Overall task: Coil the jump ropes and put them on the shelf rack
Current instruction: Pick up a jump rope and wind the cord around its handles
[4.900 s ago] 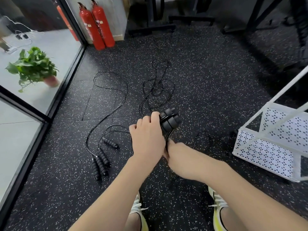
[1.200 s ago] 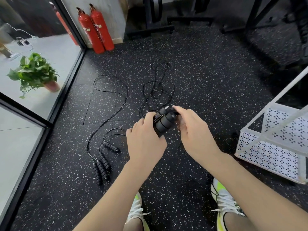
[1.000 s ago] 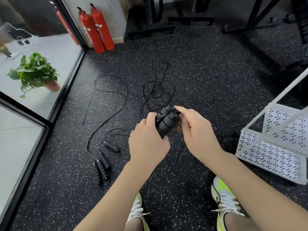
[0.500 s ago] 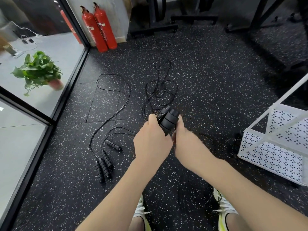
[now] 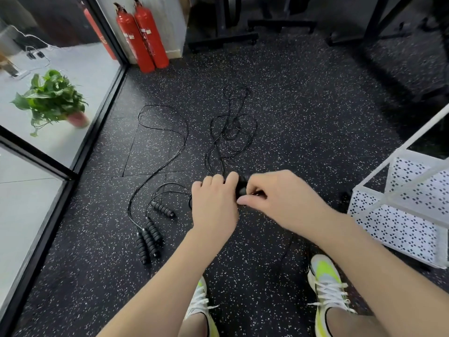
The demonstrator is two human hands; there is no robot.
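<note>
Both hands meet in front of the person, low over the speckled black rubber floor (image 5: pixel 303 98). The left hand (image 5: pixel 213 205) curls its fingers around a pair of black jump-rope handles (image 5: pixel 241 188), of which only a small dark patch shows between the two hands. The right hand (image 5: pixel 279 200) is touching the left, with thumb and forefinger pinched together at the handles; whether they nip the thin cord or the handle ends cannot be told. Beyond the hands, the black cord (image 5: pixel 230 132) belonging to this rope lies in loose, tangled loops on the floor, running back toward the knuckles. To the left of the left hand lie more jump ropes: three ribbed black foam handles (image 5: pixel 148 242) lie close together, a fourth handle (image 5: pixel 162 209) lies apart nearer the hand, and their thin cord (image 5: pixel 167 132) sweeps away in one wide loop. Just right of the right hand stands the white perforated shelf rack (image 5: pixel 401 215). Beneath the forearms are two white and neon-yellow sneakers (image 5: pixel 328 283). Far beyond the left hand stand two red fire extinguishers (image 5: pixel 143 37), and behind glass a potted green plant (image 5: pixel 53 100).
</note>
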